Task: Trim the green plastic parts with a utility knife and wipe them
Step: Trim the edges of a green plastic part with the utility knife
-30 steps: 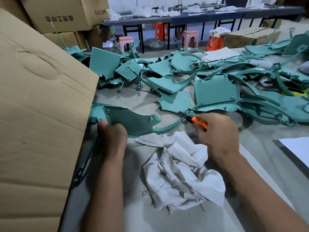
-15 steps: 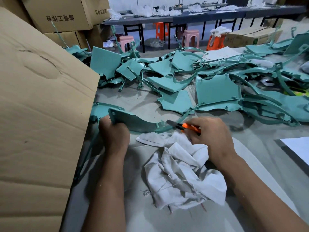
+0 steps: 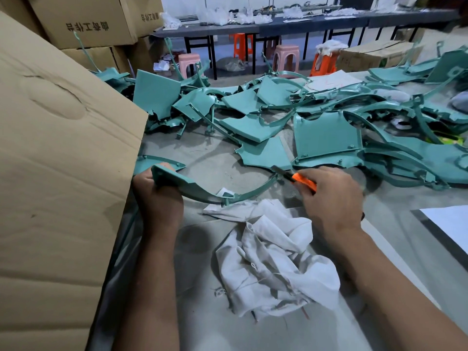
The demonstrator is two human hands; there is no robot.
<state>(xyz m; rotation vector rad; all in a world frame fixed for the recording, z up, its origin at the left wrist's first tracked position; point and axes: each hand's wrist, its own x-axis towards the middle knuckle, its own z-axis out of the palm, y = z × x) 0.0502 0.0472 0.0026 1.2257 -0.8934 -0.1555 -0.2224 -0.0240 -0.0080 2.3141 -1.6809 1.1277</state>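
Your left hand point(image 3: 157, 196) grips the curved green plastic part point(image 3: 202, 192) steady | your right hand point(image 3: 331, 198) holds the orange utility knife point(image 3: 302, 182) at its far tip | crumpled white cloth point(image 3: 273, 262) between wrists, ready for wiping.

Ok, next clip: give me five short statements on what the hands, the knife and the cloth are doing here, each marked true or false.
1. The left hand grips one end of a curved green part. True.
2. The right hand holds a blue utility knife. False: the utility knife is orange with a dark tip.
3. The knife tip is at the far end of the held part's thin arc. True.
4. The white cloth is draped over the left wrist. False: it lies crumpled on the table between the forearms.
5. A pile of green parts lies beyond the hands. True.
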